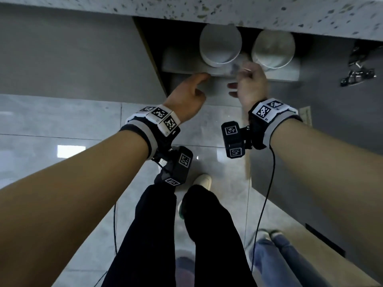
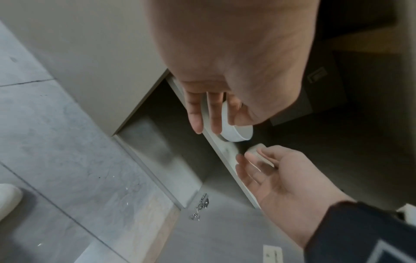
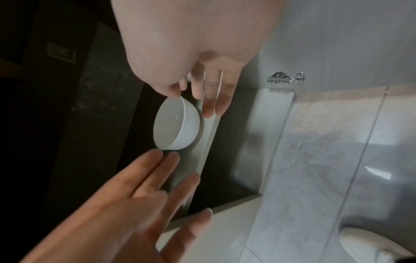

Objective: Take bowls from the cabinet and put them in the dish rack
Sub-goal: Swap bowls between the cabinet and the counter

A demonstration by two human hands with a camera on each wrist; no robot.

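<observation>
On the cabinet shelf (image 1: pixel 186 68), two bowls (image 1: pixel 220 45), head view only.

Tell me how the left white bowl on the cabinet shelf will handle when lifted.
The left bowl looks glazed and smooth, so probably slippery and breakable. It seems rigid and fairly heavy for its size. Its narrow foot sits near the shelf edge, so a nudge might tip it off.

I'm looking at a kitchen: a speckled stone countertop (image 1: pixel 228 11) overhangs an open grey base cabinet (image 1: pixel 62 54) just ahead of my hands, two white bowls (image 1: pixel 220 45) on its shelf (image 1: pixel 186 67), glossy grey floor tiles (image 1: pixel 62 121) below them.
</observation>
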